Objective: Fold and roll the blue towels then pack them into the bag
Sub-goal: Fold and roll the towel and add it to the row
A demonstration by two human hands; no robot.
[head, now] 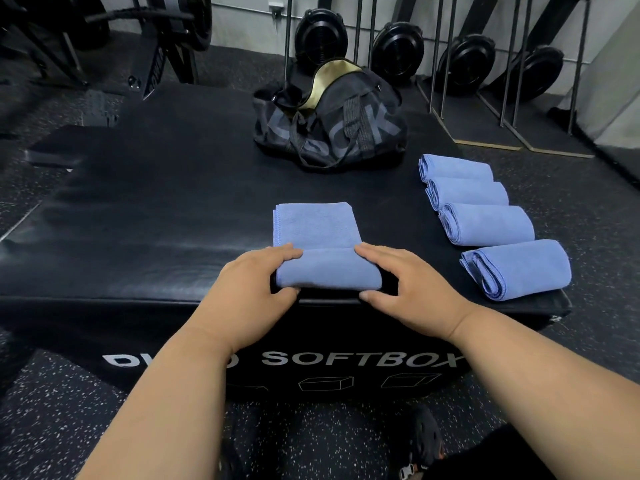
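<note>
At the near edge of the black counter [138, 209], the left hand [249, 289] and right hand [412, 285] each curl round an end of the half-rolled blue towel [322, 251]. Roll away evenly, keeping both ends level (four finished rolls [485, 223] lie just right). The open bag [329, 123] waits beyond.

A blue terry towel folded into a long strip [313, 225] lies on the black padded box top, its near end turned into a partial roll [327, 273] by the front edge. Four finished blue towel rolls [491, 223] lie side by side in a row along the right edge, touching or nearly so. A black fabric duffel bag with gold lining [329, 123] sits at the far side, unzipped, mouth gaping.
</note>
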